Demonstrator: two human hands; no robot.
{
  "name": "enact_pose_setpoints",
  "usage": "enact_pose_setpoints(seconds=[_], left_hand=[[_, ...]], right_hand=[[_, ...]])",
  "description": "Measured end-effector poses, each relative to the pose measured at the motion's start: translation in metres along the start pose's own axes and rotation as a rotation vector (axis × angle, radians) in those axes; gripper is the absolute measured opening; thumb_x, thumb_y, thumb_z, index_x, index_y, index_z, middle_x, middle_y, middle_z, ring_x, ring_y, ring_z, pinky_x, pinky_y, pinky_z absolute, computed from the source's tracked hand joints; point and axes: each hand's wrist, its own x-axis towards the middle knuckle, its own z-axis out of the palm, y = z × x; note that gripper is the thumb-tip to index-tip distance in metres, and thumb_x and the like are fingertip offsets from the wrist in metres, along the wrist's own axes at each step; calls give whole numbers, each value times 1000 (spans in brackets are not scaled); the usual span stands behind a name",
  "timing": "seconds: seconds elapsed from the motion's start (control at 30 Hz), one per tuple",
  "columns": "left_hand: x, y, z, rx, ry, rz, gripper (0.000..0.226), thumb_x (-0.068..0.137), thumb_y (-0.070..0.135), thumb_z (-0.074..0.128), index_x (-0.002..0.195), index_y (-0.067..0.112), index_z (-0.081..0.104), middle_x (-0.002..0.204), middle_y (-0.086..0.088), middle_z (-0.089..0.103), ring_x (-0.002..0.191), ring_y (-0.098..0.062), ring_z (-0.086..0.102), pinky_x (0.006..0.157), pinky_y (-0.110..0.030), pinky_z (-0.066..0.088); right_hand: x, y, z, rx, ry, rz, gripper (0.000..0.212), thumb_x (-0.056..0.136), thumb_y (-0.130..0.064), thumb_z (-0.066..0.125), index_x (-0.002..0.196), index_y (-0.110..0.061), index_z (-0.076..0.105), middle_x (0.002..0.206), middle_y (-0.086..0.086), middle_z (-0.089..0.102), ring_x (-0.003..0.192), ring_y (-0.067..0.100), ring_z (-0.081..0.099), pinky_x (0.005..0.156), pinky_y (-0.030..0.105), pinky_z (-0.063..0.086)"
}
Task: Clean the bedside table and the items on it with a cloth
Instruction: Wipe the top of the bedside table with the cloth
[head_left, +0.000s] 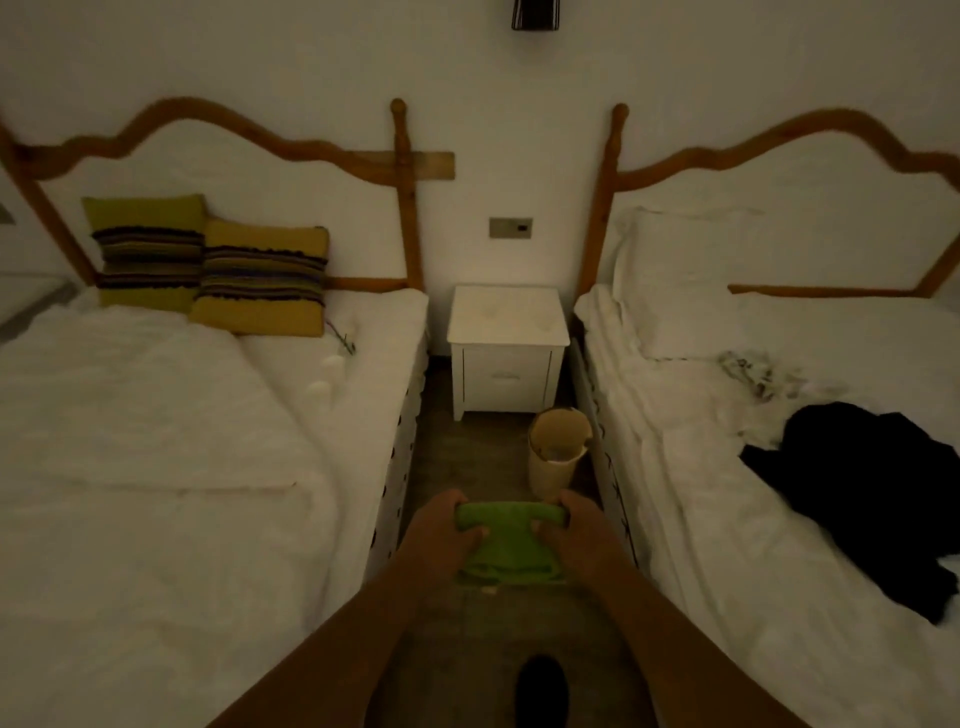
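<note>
A white bedside table (508, 317) with one drawer stands against the far wall between two beds; nothing on its top can be made out in the dim light. A folded green cloth (509, 540) hangs in the aisle well in front of the table. My left hand (441, 535) grips its left edge and my right hand (576, 535) grips its right edge, thumbs on top.
A cream waste bin (556, 452) stands on the floor at the table's front right. The left bed (182, 441) carries two striped cushions (208, 265); the right bed (779, 415) carries a black garment (878, 493). A narrow floor aisle runs between them. My dark shoe (540, 686) shows below.
</note>
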Motion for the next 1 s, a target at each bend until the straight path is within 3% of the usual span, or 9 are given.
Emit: enact_pose_setpoints(seconds=[0.17,0.27,0.37,0.47,0.6,0.73,0.87,1.0], left_hand=[[152,38,-6,-30,36,-46,22,89,21,66,104,12,52,99,-7,58,91,-19,58,73,-28,49],[219,57,-19,-7,33,-51,24,90,19,65,108,8,53,101,-8,58,96,-23,59,77,-29,50],[286,65,-34,8,35,-13,16,89,17,65,100,14,54,93,2,55,86,-13,56,66,-16,43],[349,60,-46,12,39,-20,16,90,17,64,105,12,58,96,1,57,87,-11,56,71,-17,44],[443,41,-63,-8,59,-9,15,90,17,65,102,10,61,88,7,57,79,-4,55,67,-17,43],[552,21,-85,-39,35,-29,15,91,16,62,100,5,59,93,-6,59,87,-20,59,71,-25,48],[657,-1,-107,-44,-15,-58,7,91,14,61,95,11,57,81,6,53,72,-2,51,60,-9,45],[743,-8,-123,-63,-95,-102,6,93,7,58,93,12,54,77,7,49,69,1,47,61,-5,43]], right_hand=[[154,-3,-51,5,14,-37,18,91,-25,61,107,-20,55,86,-11,51,75,-1,49,55,6,37],[221,-11,-73,-14,5,-36,20,92,-23,60,109,-15,56,91,-3,54,83,13,55,66,18,44],[289,-24,-88,-62,-1,-63,10,90,-20,62,96,-18,53,80,-11,46,72,1,47,55,7,37],[355,-33,-92,-137,28,-80,10,88,-20,64,94,-19,57,75,-17,43,67,-5,41,60,-3,37],[455,-39,-83,-136,-26,-42,8,91,-25,59,99,-24,55,83,-13,51,72,-2,48,48,6,39],[566,-52,-70,-156,-65,-10,10,92,-24,59,94,-16,54,83,-5,51,75,8,50,64,19,38],[670,-61,-55,-154,-105,62,11,92,-21,60,88,-18,50,77,-8,47,73,12,50,58,18,37],[754,-63,-50,-86,-73,120,8,91,-17,60,95,-15,52,89,1,54,82,19,54,67,26,41]])
